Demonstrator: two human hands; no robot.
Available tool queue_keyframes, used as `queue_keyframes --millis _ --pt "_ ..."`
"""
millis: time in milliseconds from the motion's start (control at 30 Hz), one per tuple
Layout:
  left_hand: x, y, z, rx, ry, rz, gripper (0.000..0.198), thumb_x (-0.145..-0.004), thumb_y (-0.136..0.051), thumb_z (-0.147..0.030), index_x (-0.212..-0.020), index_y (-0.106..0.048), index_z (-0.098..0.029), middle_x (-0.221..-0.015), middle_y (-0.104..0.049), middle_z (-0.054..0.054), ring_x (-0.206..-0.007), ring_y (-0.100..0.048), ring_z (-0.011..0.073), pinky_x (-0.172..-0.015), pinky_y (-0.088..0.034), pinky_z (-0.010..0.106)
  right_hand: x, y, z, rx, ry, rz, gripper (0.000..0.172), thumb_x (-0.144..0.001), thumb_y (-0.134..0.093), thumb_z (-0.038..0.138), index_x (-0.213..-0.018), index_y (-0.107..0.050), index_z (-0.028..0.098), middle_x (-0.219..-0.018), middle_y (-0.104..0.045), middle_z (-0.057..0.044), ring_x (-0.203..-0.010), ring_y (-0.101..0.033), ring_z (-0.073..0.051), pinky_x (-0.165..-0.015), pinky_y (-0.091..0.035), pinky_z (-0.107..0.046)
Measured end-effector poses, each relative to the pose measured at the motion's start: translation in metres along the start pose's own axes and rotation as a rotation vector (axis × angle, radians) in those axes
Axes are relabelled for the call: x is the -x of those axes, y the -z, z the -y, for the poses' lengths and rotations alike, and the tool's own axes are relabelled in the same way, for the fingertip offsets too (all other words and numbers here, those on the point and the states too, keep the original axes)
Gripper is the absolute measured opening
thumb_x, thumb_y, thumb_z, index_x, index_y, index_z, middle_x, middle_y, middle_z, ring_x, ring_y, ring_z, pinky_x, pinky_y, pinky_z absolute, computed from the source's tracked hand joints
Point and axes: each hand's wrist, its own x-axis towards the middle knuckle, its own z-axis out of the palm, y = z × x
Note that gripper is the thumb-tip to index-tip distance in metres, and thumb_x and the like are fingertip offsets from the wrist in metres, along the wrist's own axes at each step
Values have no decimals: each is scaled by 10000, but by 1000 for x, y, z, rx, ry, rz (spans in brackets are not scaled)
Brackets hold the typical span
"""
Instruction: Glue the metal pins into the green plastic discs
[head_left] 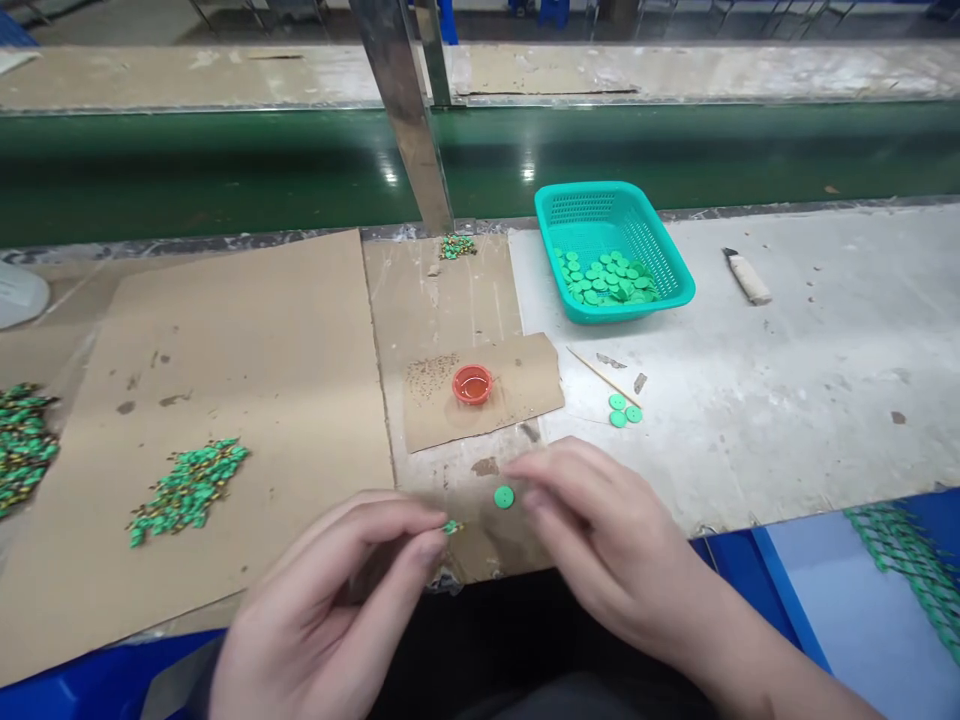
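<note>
Between thumb and forefinger, my left hand (341, 600) pinches a tiny green-and-gold piece (451, 527) at the table's front edge. A round green two-hole button (504, 497) lies just to the left of the fingertips of my right hand (600, 530). Its thumb and forefinger are slightly apart, with nothing visible between them. Beyond the hands, a small orange-red dish (472, 385) with clear liquid stands on a cardboard piece (525, 375). Further right are several loose green buttons (618, 419) and a thin wooden stick (600, 374).
A teal basket (679, 290) holds several green buttons. Piles of green-and-gold pieces (187, 490) lie on the cardboard sheet (300, 350) and at the left edge (22, 450). A smaller pile (457, 246) sits by the metal post (409, 120). A wrapped blade-like tool (748, 278) rests at right.
</note>
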Motion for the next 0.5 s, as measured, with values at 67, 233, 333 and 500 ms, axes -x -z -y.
queue_keyframes --millis 67,233,333,500 --pt "-13 -7 -3 45 -66 99 90 -1141 -741 -264 -1149 -800 -332 -1048 -846 -32 -888 -822 135 -800 -676 192 6 7 0 -187 -47 -110 394 -1200 -525 135 -1524 -583 352 -1152 -761 -21 -995 -765 -194 -825 -622 -348" --pt "-35 -21 1 65 -168 165 135 -1158 -700 -217 -1176 -785 -320 -1071 -841 -39 -962 -828 118 -893 -664 185 14 12 -6 -432 -184 -309 342 -1274 -484 197 -1537 -515 413 -1016 -804 36 -737 -654 -154 -670 -520 -301" --pt "-36 -23 4 29 -193 175 113 -1152 -715 -218 -1172 -787 -303 -1074 -838 -27 -968 -823 125 -902 -658 199 11 12 -5 -457 -221 -292 237 -1304 -489 337 -1304 -726 330 -1056 -809 -6 -821 -688 -162 -751 -579 -326" --pt "-33 -23 4 -17 -213 198 117 -1138 -722 -199 -1178 -782 -291 -1084 -845 -7 -991 -829 154 -928 -662 238 11 18 -5 -287 -101 -333 250 -1257 -623 403 -1197 -840 295 -1065 -716 -39 -1013 -710 -220 -941 -623 -408"
